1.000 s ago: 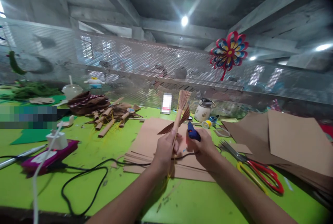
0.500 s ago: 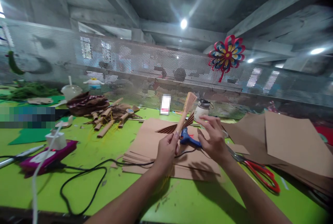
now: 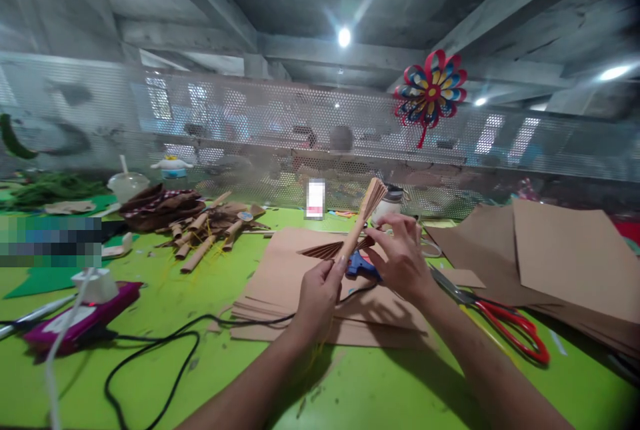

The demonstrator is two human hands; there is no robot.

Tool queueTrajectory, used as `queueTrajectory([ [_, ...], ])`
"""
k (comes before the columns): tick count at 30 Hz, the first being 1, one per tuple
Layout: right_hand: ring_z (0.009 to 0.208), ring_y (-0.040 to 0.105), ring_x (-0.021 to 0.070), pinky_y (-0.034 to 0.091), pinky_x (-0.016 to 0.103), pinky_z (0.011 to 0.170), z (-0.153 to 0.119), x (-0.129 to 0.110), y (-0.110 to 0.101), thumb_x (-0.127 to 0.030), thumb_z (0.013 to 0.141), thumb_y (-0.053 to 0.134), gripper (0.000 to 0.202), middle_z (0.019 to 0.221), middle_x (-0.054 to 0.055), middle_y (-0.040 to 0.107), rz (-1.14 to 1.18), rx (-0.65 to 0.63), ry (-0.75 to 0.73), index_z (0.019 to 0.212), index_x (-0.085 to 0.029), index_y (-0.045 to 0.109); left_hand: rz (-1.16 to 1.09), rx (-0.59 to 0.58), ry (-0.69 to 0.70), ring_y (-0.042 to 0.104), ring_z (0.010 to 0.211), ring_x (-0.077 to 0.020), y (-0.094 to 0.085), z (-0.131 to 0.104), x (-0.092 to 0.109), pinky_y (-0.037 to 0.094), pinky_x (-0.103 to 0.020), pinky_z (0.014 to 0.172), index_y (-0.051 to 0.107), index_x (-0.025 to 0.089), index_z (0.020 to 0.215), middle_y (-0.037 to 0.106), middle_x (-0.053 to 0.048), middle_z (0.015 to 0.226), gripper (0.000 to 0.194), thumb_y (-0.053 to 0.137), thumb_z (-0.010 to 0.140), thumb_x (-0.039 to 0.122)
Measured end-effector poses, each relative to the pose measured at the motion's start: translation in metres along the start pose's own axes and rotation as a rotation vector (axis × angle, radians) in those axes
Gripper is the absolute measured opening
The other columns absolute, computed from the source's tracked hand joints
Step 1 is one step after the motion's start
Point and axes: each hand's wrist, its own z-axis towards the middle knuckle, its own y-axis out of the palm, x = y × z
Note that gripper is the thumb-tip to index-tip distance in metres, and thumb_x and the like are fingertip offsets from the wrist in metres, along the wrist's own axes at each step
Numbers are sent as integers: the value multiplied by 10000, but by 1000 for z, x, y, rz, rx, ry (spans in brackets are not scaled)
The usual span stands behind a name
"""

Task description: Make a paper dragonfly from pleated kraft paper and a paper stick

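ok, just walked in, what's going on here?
Someone is handling a papercraft piece by hand. The left hand grips the brown paper roll, whose far end flares into pleats; pleated paper wings stick out at its sides. The right hand is beside it, fingers bent; contact is unclear. A blue glue gun lies on the brown paper sheets, in neither hand. Red-handled scissors lie to the right, more paper rolls to the left.

The left hand [image 3: 319, 293] hides the lower end of the paper roll [image 3: 354, 237]; the right hand [image 3: 403, 257] covers part of the blue glue gun [image 3: 359, 265], and whether it touches the pleated paper [image 3: 323, 250] cannot be told. Brown sheets [image 3: 570, 250] toward the right edge of the tabletop [image 3: 85, 387] are cut off.
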Motion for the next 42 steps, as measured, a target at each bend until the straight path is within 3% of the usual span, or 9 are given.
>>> queueTrajectory([
  [6, 1025, 455, 253, 240, 469, 947, -3, 3, 0, -284, 820, 588, 142, 1002, 71, 575, 40, -61, -57, 928, -201, 625, 88, -3, 42, 333, 374, -83, -2, 3, -10, 229, -208, 395, 576, 147, 679, 362, 57, 393, 384, 527, 794, 510],
  [14, 810, 491, 212, 297, 414, 857, -10, 1, 5, -324, 847, 556, 156, 769, 42, 581, 106, -57, -4, 811, -182, 608, 131, 0, 88, 342, 390, -82, -2, 4, -12, 268, -200, 417, 582, 141, 703, 394, 60, 410, 388, 501, 803, 507],
  [23, 759, 496, 188, 373, 312, 709, -19, -23, 15, -219, 867, 512, 134, 742, 45, 537, 265, -29, 172, 760, -171, 576, 63, -14, 33, 322, 379, -74, 2, 2, -8, 253, -191, 397, 565, 135, 699, 362, 72, 394, 410, 500, 798, 528],
  [32, 722, 547, 167, 448, 284, 659, -22, -28, 21, -219, 831, 543, 103, 806, 55, 571, 586, -47, 345, 885, -161, 609, 62, 50, 66, 336, 384, -71, -2, 6, -10, 259, -188, 403, 551, 141, 699, 377, 69, 403, 398, 502, 803, 522],
  [42, 724, 550, 170, 432, 294, 671, -30, -46, 24, -189, 890, 448, 182, 793, 54, 592, 624, -98, 269, 957, -179, 617, 73, 59, 67, 341, 398, -75, -4, 5, -10, 262, -198, 411, 465, 171, 605, 372, 65, 415, 403, 498, 801, 521],
])
